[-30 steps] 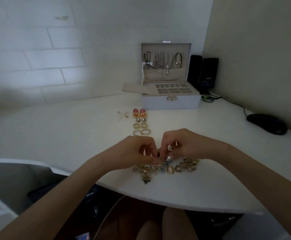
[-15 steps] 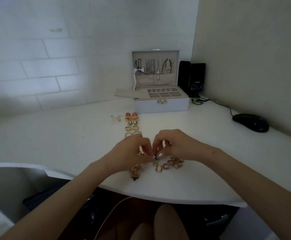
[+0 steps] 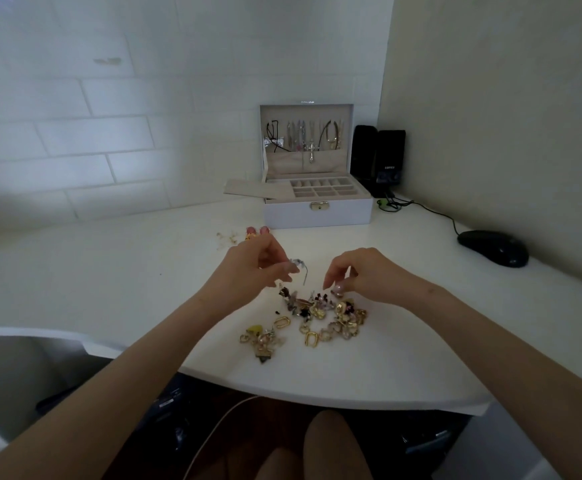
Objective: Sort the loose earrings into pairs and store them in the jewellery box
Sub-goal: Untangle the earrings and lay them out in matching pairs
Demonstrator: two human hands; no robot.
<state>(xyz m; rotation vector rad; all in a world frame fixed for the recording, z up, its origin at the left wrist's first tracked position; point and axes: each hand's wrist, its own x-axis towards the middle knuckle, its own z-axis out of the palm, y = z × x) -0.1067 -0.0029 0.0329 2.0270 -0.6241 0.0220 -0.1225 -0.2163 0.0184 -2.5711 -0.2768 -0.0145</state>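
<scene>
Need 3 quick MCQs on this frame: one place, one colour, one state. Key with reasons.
1. The mouse lies where from the jewellery box? A) left B) right C) inside it
2. The speakers are: A) white B) red C) black
3. The left hand: A) lies flat B) pinches an earring C) grips the box lid

Key: 1 B, it lies well right of the box; 2 C, both look black; 3 B, thumb and fingertip hold a silvery hooked earring above the pile.

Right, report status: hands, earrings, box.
Left hand pinches a silver earring above the pile. Right hand over the pile, grip unclear. Box open, pink earrings before it.
</scene>
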